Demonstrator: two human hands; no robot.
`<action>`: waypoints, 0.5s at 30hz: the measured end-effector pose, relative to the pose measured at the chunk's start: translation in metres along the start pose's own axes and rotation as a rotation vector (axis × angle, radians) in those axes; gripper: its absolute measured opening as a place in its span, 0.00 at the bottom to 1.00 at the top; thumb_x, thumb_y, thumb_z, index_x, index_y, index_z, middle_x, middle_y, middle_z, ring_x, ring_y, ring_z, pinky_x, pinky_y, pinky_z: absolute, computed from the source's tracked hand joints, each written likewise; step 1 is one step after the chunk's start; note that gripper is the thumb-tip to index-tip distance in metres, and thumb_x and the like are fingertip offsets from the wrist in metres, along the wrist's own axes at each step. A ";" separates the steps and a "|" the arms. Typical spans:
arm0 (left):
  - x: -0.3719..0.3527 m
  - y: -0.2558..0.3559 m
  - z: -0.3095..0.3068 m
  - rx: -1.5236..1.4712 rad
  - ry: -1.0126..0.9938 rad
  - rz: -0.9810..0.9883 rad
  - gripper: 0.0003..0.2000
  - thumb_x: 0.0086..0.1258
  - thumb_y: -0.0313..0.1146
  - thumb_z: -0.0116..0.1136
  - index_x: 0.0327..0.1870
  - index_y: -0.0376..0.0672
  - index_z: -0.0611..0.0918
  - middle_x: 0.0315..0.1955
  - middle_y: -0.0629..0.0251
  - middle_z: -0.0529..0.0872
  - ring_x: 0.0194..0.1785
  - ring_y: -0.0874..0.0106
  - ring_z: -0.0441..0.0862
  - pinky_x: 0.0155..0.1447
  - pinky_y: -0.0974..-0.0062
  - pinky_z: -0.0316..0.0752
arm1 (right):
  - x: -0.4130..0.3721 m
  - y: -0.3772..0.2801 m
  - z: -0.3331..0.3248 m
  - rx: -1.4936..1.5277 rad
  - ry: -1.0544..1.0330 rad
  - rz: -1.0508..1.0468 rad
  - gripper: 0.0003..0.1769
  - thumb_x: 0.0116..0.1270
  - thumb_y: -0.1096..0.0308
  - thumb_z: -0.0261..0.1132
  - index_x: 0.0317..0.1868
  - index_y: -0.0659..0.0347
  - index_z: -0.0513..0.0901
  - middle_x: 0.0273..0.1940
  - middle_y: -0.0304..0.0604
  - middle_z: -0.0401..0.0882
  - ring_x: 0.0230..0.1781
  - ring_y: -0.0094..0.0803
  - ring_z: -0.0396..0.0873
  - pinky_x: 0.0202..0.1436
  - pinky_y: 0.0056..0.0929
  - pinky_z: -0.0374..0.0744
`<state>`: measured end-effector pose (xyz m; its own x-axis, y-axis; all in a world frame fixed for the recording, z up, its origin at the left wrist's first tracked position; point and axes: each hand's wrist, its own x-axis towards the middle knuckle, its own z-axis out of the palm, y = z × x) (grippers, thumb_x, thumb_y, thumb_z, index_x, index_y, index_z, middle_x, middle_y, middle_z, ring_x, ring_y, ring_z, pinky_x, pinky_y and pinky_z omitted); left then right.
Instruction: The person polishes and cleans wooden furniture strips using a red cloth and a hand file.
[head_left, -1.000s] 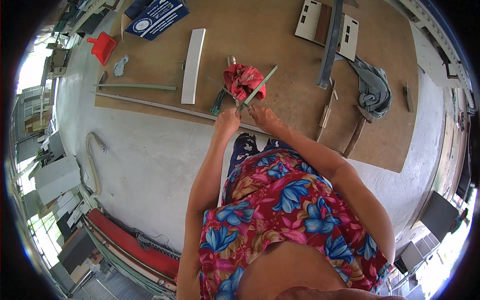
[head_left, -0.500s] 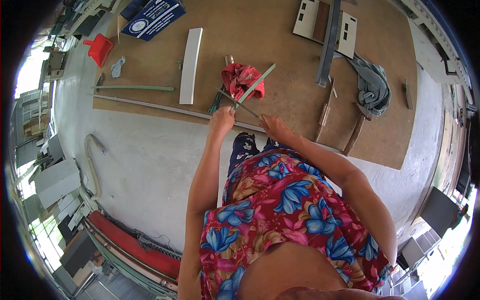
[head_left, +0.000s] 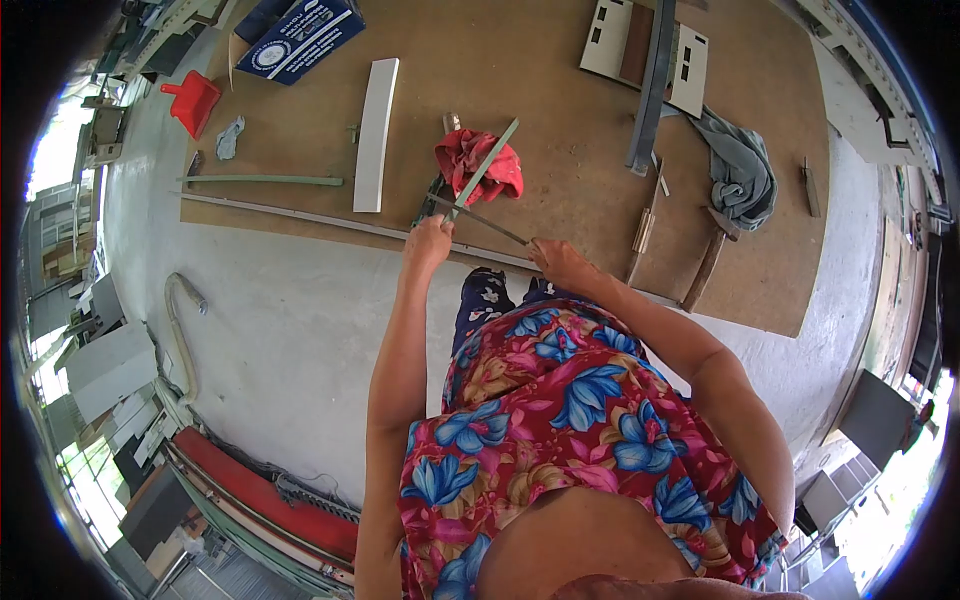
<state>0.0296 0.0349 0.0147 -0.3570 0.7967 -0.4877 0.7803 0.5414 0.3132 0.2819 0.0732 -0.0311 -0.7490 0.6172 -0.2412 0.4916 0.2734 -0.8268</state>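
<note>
Green strip (head_left: 487,164) in left hand (head_left: 428,243), seemingly metal rod (head_left: 491,224) in right hand (head_left: 560,261).

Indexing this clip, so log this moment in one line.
left hand grips green strip | right hand holds thin metal tool, crossing strip in view | worktop: red cloth, hammer, white panel

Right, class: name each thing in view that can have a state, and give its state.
Left hand, closed on green strip
Right hand, closed on thin tool, which crosses the strip
Box, open
Red cloth, crumpled
Grey cloth, bunched up
White board, lying flat
Hammer, lying down
</note>
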 end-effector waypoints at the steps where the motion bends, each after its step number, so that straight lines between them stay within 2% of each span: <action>1: -0.003 -0.001 0.006 0.012 0.008 0.014 0.14 0.67 0.41 0.48 0.39 0.39 0.80 0.40 0.46 0.81 0.47 0.49 0.78 0.49 0.55 0.72 | 0.009 0.013 0.007 -0.044 -0.020 -0.033 0.13 0.68 0.62 0.53 0.37 0.66 0.73 0.30 0.63 0.75 0.34 0.61 0.75 0.36 0.49 0.72; 2: -0.006 0.001 0.011 -0.001 -0.009 0.016 0.14 0.67 0.41 0.49 0.39 0.39 0.80 0.40 0.45 0.81 0.47 0.49 0.78 0.49 0.55 0.71 | 0.013 0.015 0.007 -0.088 -0.036 -0.066 0.13 0.68 0.62 0.53 0.37 0.66 0.73 0.30 0.63 0.75 0.34 0.61 0.75 0.36 0.49 0.72; 5: -0.006 0.003 0.015 -0.073 -0.041 0.017 0.14 0.67 0.40 0.49 0.38 0.39 0.80 0.38 0.45 0.81 0.45 0.48 0.78 0.48 0.55 0.72 | 0.034 -0.014 0.004 0.072 -0.035 0.092 0.13 0.68 0.62 0.52 0.41 0.65 0.73 0.36 0.65 0.77 0.39 0.60 0.76 0.41 0.51 0.74; 7: -0.003 -0.006 0.012 -0.155 -0.081 0.011 0.14 0.67 0.40 0.49 0.37 0.38 0.80 0.35 0.45 0.82 0.43 0.47 0.79 0.46 0.55 0.72 | 0.026 -0.016 0.001 0.048 -0.036 0.074 0.13 0.68 0.62 0.52 0.42 0.65 0.73 0.37 0.65 0.77 0.40 0.60 0.76 0.42 0.52 0.74; 10: -0.012 -0.021 0.006 -0.280 0.041 0.039 0.13 0.67 0.40 0.51 0.35 0.38 0.81 0.24 0.51 0.81 0.30 0.56 0.81 0.36 0.63 0.72 | -0.005 -0.007 -0.013 0.119 0.060 0.028 0.14 0.68 0.61 0.52 0.43 0.65 0.73 0.37 0.64 0.77 0.40 0.60 0.76 0.41 0.52 0.74; 11: -0.014 -0.027 0.001 -0.355 0.090 0.020 0.14 0.68 0.40 0.51 0.34 0.38 0.81 0.20 0.56 0.79 0.26 0.62 0.77 0.32 0.66 0.69 | -0.015 0.000 -0.021 0.165 0.112 0.011 0.14 0.68 0.61 0.52 0.43 0.64 0.74 0.37 0.64 0.77 0.40 0.60 0.76 0.41 0.52 0.74; 13: -0.017 -0.032 -0.005 -0.513 0.180 -0.020 0.15 0.70 0.41 0.50 0.31 0.39 0.80 0.14 0.65 0.73 0.19 0.75 0.71 0.25 0.74 0.63 | -0.019 0.032 -0.026 0.089 0.232 0.213 0.15 0.67 0.61 0.53 0.47 0.64 0.73 0.39 0.62 0.78 0.40 0.59 0.77 0.42 0.50 0.74; 15: -0.026 -0.013 -0.017 -0.691 0.130 -0.024 0.17 0.72 0.43 0.48 0.29 0.40 0.80 0.13 0.72 0.68 0.18 0.82 0.64 0.22 0.78 0.58 | -0.015 0.060 -0.024 -0.010 0.298 0.375 0.17 0.67 0.60 0.55 0.49 0.64 0.72 0.40 0.62 0.79 0.40 0.58 0.78 0.43 0.49 0.75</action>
<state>0.0202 0.0119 0.0368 -0.4624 0.7847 -0.4128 0.2821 0.5716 0.7705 0.3338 0.0978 -0.0651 -0.3601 0.8587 -0.3647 0.7086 -0.0025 -0.7056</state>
